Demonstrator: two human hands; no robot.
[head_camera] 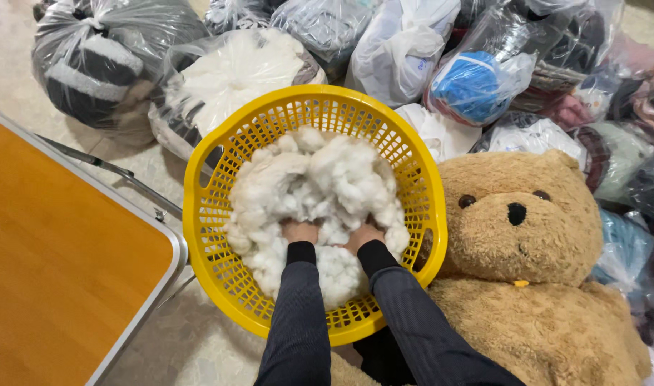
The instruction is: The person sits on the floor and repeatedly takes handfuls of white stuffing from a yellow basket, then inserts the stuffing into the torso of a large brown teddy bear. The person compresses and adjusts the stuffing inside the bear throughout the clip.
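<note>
Hands, left (pixel 300 230) and right (pixel 363 234), sink into white stuffing (pixel 316 193) inside the yellow basket (pixel 212 214); gathering underway, grip hidden, lifting likely next.

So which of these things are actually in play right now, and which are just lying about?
In hand:
left hand and right hand, both pushed into the white stuffing
yellow basket holding it

Lying about:
brown teddy bear
orange folding table
clear plastic bags of fabric and filling

Basket (pixel 212 214): glossy yellow plastic lattice. Stuffing (pixel 320 186): fluffy white fibre. Teddy bear (pixel 541 286): matt tan plush. Table (pixel 55 271): smooth orange wood-look top, metal edge. Bags (pixel 405 50): thin crinkled plastic.
</note>
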